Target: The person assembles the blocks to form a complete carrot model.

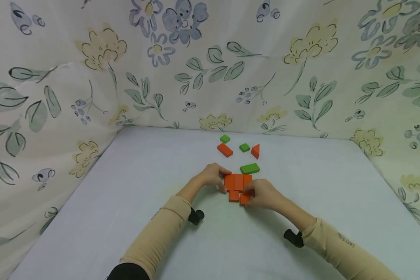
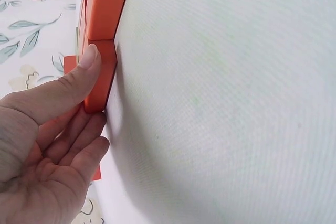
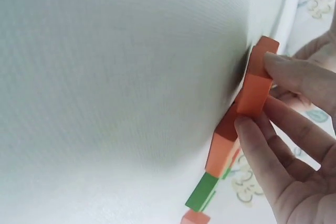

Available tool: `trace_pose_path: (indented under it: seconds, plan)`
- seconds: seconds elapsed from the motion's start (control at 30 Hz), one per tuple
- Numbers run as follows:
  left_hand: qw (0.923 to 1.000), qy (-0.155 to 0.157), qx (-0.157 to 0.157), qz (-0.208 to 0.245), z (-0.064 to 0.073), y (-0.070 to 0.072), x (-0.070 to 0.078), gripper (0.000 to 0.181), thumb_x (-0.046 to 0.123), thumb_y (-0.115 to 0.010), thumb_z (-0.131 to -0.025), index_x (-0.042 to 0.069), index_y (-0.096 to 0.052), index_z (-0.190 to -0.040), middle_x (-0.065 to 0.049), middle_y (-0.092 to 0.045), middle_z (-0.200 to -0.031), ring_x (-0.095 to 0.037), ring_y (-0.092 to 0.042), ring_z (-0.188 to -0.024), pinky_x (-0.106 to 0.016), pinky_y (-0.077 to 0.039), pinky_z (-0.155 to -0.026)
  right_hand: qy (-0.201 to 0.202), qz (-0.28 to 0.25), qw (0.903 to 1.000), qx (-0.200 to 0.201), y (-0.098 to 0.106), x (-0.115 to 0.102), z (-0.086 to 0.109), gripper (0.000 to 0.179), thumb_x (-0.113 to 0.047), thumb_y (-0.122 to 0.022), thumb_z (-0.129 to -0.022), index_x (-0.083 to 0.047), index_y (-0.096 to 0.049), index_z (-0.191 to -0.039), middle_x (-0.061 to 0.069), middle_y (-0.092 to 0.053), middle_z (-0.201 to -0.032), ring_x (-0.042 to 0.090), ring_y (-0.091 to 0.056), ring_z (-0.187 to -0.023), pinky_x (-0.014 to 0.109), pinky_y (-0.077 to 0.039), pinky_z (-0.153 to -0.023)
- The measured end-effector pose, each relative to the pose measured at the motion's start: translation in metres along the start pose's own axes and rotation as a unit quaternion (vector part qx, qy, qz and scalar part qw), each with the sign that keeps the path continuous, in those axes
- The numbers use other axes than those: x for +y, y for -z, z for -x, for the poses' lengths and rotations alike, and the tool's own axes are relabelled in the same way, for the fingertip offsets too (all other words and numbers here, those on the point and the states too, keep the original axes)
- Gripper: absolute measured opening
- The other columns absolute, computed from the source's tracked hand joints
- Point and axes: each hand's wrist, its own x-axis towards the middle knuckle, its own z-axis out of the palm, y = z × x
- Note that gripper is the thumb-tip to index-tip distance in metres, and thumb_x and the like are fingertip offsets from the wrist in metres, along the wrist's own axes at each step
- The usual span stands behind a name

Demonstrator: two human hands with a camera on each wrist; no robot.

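Orange wooden blocks lie flat and close together in two rows in the middle of the head view. Three longer ones form the far row; two shorter ones form the near row. My left hand [image 1: 212, 177] holds the leftmost long orange block [image 1: 229, 182], its thumb on the near face and its fingers round the left side. At the near right corner, my right hand [image 1: 265, 195] pinches a short orange block [image 1: 245, 200] between thumb and finger. That short block [image 3: 254, 95] stands slightly nearer than the other short orange block [image 1: 233, 196].
Just behind the group lies a long green block [image 1: 250, 168]. Farther back are an orange rectangular block [image 1: 225, 150], an orange triangular block [image 1: 255, 151] and two small green blocks, one left [image 1: 225, 138], one right [image 1: 244, 147]. A flowered cloth [image 1: 203, 77] hangs behind the white table [image 1: 143, 163].
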Motion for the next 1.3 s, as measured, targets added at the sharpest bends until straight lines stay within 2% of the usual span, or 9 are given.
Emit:
trace_pose_path:
  seconds: [0.23, 0.37, 0.5, 0.63, 0.83, 1.07, 1.27, 1.3]
  plan:
    - [1.0, 0.0, 0.0, -0.002, 0.0, 0.0, 0.001, 0.065, 0.006, -0.088, -0.068, 0.009, -0.065, -0.128, -0.006, -0.064, -0.127, -0.019, -0.054, -0.11, -0.034, -0.044, -0.096, 0.017, 0.037, 0.999, 0.016, -0.007, -0.002, -0.002, 0.025, -0.004, -0.08, -0.075, 0.002, -0.075, -0.098, -0.001, -0.059, -0.073, 0.016, -0.046, -0.072, 0.028, -0.041, -0.062]
    - [1.0, 0.001, -0.001, -0.002, -0.001, 0.0, 0.0, 0.064, 0.006, -0.087, -0.068, 0.009, -0.065, -0.128, -0.006, -0.063, -0.128, -0.018, -0.054, -0.109, -0.034, -0.044, -0.097, 0.025, 0.046, 0.9981, 0.033, -0.009, 0.0, -0.001, 0.025, -0.002, -0.08, -0.074, 0.003, -0.074, -0.098, 0.0, -0.063, -0.077, 0.016, -0.048, -0.073, 0.028, -0.044, -0.064]
    - [1.0, 0.003, -0.002, -0.003, 0.0, 0.0, 0.002, 0.064, 0.006, -0.087, -0.068, 0.009, -0.065, -0.128, -0.006, -0.064, -0.127, -0.018, -0.053, -0.106, -0.033, -0.044, -0.095, 0.023, 0.049, 0.9974, 0.047, -0.01, 0.0, -0.002, 0.025, -0.002, -0.081, -0.072, 0.002, -0.074, -0.096, 0.002, -0.066, -0.083, 0.016, -0.05, -0.075, 0.03, -0.047, -0.068]
    - [1.0, 0.003, -0.002, -0.005, 0.002, 0.001, 0.004, 0.064, 0.006, -0.087, -0.068, 0.009, -0.065, -0.128, -0.006, -0.064, -0.127, -0.017, -0.053, -0.102, -0.033, -0.044, -0.093, 0.026, 0.045, 0.997, 0.058, -0.012, 0.0, -0.002, 0.024, -0.001, -0.081, -0.071, 0.001, -0.074, -0.094, 0.002, -0.064, -0.081, 0.016, -0.05, -0.074, 0.029, -0.047, -0.066]
    - [0.9999, 0.0, 0.0, -0.011, 0.003, 0.001, 0.004, 0.064, 0.007, -0.088, -0.068, 0.009, -0.065, -0.128, -0.006, -0.063, -0.128, -0.018, -0.054, -0.108, -0.034, -0.044, -0.096, 0.031, 0.031, 0.9971, 0.063, -0.012, 0.0, -0.001, 0.022, 0.001, -0.081, -0.071, 0.002, -0.074, -0.092, 0.002, -0.064, -0.079, 0.016, -0.051, -0.073, 0.028, -0.048, -0.065]
    - [0.9999, 0.0, 0.001, -0.014, 0.002, 0.0, 0.002, 0.065, 0.008, -0.088, -0.067, 0.009, -0.065, -0.128, -0.006, -0.062, -0.129, -0.018, -0.054, -0.108, -0.033, -0.045, -0.094, 0.009, 0.004, 0.9971, 0.075, 0.003, -0.002, -0.009, 0.019, -0.007, -0.08, -0.077, 0.001, -0.074, -0.093, 0.001, -0.065, -0.078, 0.017, -0.055, -0.075, 0.029, -0.049, -0.066]
    - [0.9999, 0.003, -0.004, -0.01, -0.001, 0.002, 0.001, 0.064, 0.008, -0.088, -0.068, 0.011, -0.066, -0.128, -0.005, -0.062, -0.129, -0.016, -0.052, -0.102, -0.033, -0.045, -0.092, -0.017, -0.053, 0.9938, 0.096, 0.026, -0.004, -0.037, 0.019, -0.007, -0.074, -0.083, 0.005, -0.072, -0.097, 0.009, -0.07, -0.085, 0.02, -0.061, -0.076, 0.031, -0.053, -0.067]
    - [0.9999, -0.008, -0.002, -0.014, 0.0, 0.003, 0.001, 0.063, 0.008, -0.088, -0.067, 0.011, -0.067, -0.126, -0.005, -0.064, -0.127, -0.015, -0.053, -0.099, -0.031, -0.045, -0.089, -0.025, -0.063, 0.9929, 0.098, 0.028, -0.005, -0.043, 0.019, -0.007, -0.074, -0.084, 0.005, -0.072, -0.098, 0.01, -0.07, -0.086, 0.021, -0.061, -0.076, 0.032, -0.053, -0.068]
